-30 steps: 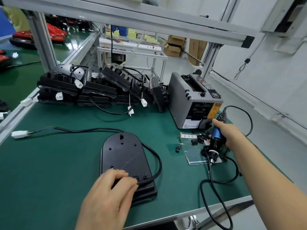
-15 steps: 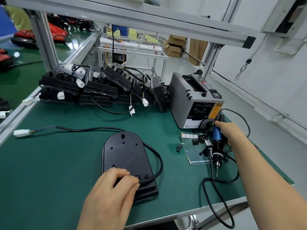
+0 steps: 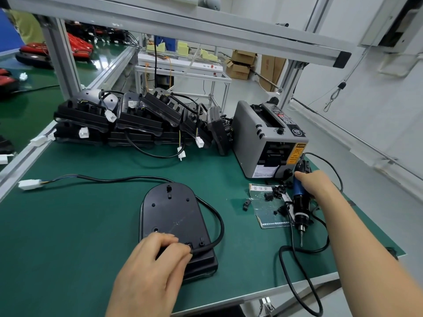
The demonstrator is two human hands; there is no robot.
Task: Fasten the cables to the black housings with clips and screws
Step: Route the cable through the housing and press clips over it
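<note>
A black housing (image 3: 176, 220) lies flat on the green mat in front of me. Its black cable (image 3: 217, 220) loops round the right side and runs left to a white connector (image 3: 29, 184). My left hand (image 3: 151, 268) rests on the housing's near end, fingers curled and pressing the cable down where it enters. My right hand (image 3: 317, 185) grips a blue-and-black electric screwdriver (image 3: 299, 202), held upright with its bit pointing down, just above the mat. Small black clips (image 3: 275, 193) lie on a plastic bag (image 3: 267, 208) beside it, one clip (image 3: 246, 204) apart on the mat.
A heap of black housings with cables (image 3: 137, 124) lies at the back of the bench. A grey tape dispenser (image 3: 267, 143) stands at back right. The screwdriver cord (image 3: 295, 266) loops over the front right edge. Aluminium frame posts (image 3: 61, 56) flank the bench.
My right hand has lifted the screwdriver and tilted it upright, bit moving a little toward me. My left hand stays on the housing's near end.
</note>
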